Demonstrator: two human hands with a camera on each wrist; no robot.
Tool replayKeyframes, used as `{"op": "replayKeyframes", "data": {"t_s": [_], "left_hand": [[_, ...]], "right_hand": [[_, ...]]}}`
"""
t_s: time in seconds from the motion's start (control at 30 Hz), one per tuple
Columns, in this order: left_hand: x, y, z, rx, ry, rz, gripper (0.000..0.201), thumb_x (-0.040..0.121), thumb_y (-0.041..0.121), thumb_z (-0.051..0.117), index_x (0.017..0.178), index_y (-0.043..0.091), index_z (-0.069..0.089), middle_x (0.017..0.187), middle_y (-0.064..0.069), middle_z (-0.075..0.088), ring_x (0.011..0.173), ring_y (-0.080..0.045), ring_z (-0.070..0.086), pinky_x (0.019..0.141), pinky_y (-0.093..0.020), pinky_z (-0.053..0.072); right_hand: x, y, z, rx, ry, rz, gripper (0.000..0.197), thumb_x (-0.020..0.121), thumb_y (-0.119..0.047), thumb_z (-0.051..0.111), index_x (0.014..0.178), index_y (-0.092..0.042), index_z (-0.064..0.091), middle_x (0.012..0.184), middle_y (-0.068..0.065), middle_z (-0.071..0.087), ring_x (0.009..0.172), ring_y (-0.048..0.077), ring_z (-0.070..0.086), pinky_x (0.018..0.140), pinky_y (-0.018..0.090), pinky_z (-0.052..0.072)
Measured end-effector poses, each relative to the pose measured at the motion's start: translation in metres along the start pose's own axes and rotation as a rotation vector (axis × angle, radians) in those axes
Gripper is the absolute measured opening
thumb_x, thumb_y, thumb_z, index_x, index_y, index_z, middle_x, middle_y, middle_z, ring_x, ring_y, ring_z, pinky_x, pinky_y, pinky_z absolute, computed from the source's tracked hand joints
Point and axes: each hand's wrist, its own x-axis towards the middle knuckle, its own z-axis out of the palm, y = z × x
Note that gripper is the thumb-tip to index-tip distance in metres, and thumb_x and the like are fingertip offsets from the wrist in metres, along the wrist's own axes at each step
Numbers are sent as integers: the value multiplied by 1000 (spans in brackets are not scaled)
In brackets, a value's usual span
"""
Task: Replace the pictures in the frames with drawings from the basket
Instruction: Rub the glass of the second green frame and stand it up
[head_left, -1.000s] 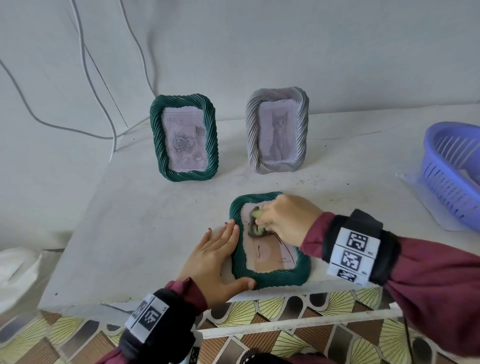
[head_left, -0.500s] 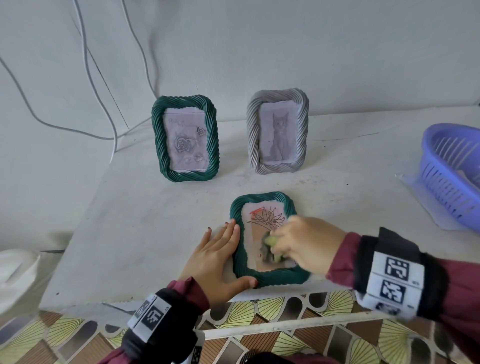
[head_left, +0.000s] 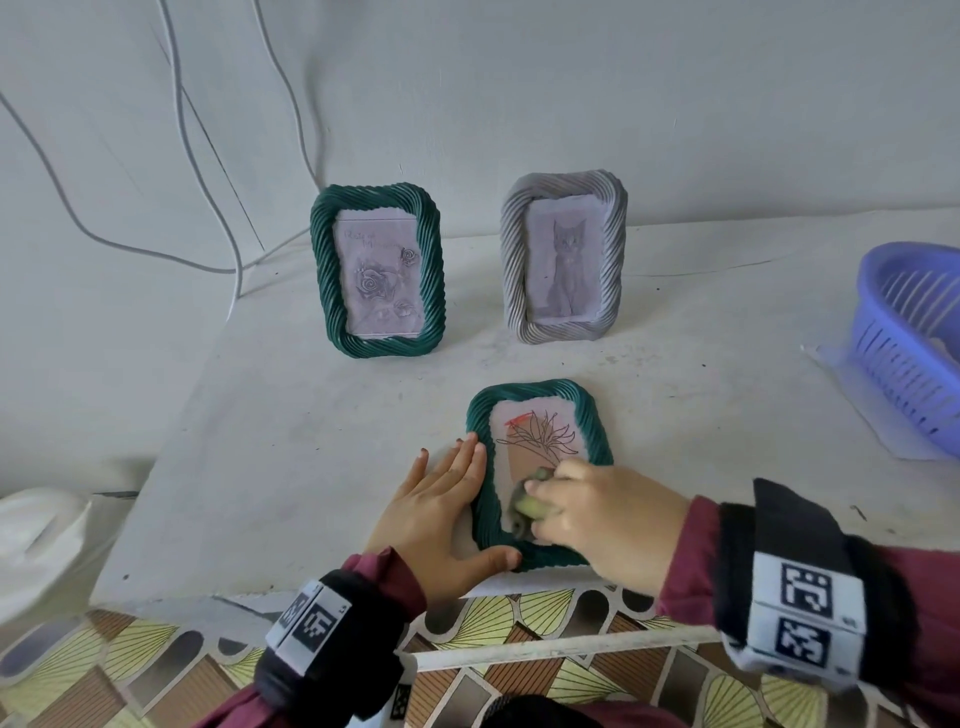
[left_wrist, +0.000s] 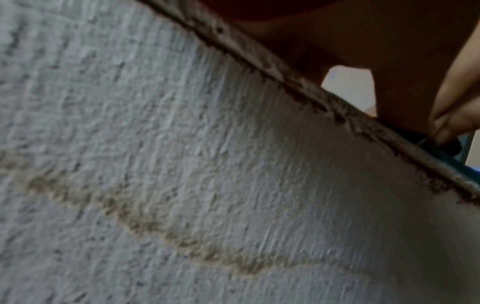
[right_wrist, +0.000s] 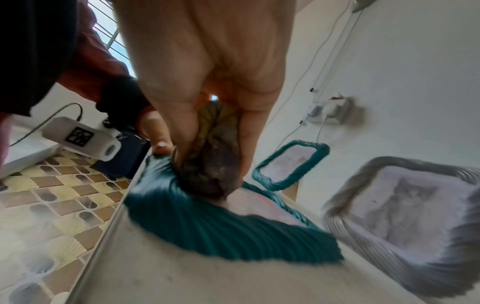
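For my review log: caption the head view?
Left hand steadies flat green frame; right hand wipes it with cloth.

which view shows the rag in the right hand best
The right wrist view: the rag fills the centre, bunched between the right hand's fingers and pressed on the flat green frame. The head view shows only a small yellow-grey lump, mostly under the knuckles. The left wrist view does not show it.

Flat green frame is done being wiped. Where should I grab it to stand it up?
Probably the flat green frame by its far right corner, coming from the right. That thick twisted rim is bare there; the left hand lies flat along the left rim, and the right hand with its cloth covers the near end.
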Motion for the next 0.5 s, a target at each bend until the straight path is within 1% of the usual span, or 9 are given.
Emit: {"op": "replayKeyframes", "data": {"t_s": [0.07, 0.1, 0.17, 0.23, 0.3, 0.33, 0.4, 0.47, 0.5], "left_hand": [[0, -1, 1, -4, 0, 2, 110, 51, 94, 5, 135, 28, -20, 150, 10, -14, 129, 6, -26, 105, -17, -25], [-1, -1, 0, -8, 1, 4, 111, 51, 94, 7, 136, 27, -19, 151, 10, -13, 131, 4, -24, 106, -18, -24], [-1, 1, -1, 2, 0, 5, 111, 52, 94, 14, 135, 28, -19, 151, 9, -13, 132, 3, -22, 107, -20, -23], [-2, 3, -2, 19, -8, -3, 106, 55, 88, 19, 134, 30, -20, 151, 9, -15, 131, 3, -24, 106, -19, -25], [-1, 3, -3, 13, -4, -4, 110, 52, 92, 16, 134, 30, -20, 150, 10, -15, 128, 5, -27, 104, -18, -27], [-1, 3, -3, 17, -6, -2, 113, 48, 95, 10, 134, 29, -20, 150, 10, -15, 127, 6, -29, 104, -18, -27], [-1, 2, -2, 23, -6, -3, 112, 47, 94, 1, 135, 28, -21, 149, 11, -16, 124, 7, -31, 102, -16, -29], [-1, 2, -2, 18, -2, -5, 112, 48, 94, 2, 135, 28, -21, 148, 12, -16, 127, 6, -29, 101, -15, -30], [-1, 2, -2, 14, -2, -4, 112, 48, 94, 5, 135, 28, -21, 148, 12, -16, 129, 5, -27, 101, -15, -30]], "right_hand": [[4, 11, -5, 26, 22, 21, 36, 93, -6, 42, 124, -17, 56, 139, 6, 45, 110, 23, 42, 90, 36, 46], [9, 17, -7, 37, 37, 34, 37, 93, -6, 43, 124, -19, 57, 137, 4, 47, 109, 23, 43, 90, 35, 46], [19, 25, -8, 39, 62, 73, 40, 92, -3, 42, 125, -20, 56, 135, 3, 49, 111, 25, 44, 91, 38, 46], [28, 27, -8, 15, 83, 122, 42, 92, -2, 38, 127, -19, 54, 135, 3, 48, 115, 26, 42, 92, 39, 45], [32, 24, -6, -19, 109, 137, 41, 94, -4, 35, 128, -18, 52, 136, 3, 47, 116, 26, 41, 92, 38, 43], [31, 21, -5, -20, 118, 129, 40, 94, -5, 35, 128, -17, 52, 136, 4, 47, 114, 27, 41, 92, 37, 43], [23, 11, -1, -22, 153, 72, 35, 92, -4, 41, 121, -14, 58, 132, 8, 51, 107, 28, 46, 83, 36, 46], [9, 0, 3, -58, 155, 27, 28, 85, 0, 54, 108, -10, 66, 123, 14, 58, 97, 31, 53, 70, 36, 52], [3, -4, 5, -41, 124, 15, 27, 84, 1, 55, 107, -8, 66, 123, 18, 58, 97, 33, 54, 68, 39, 54]]}}
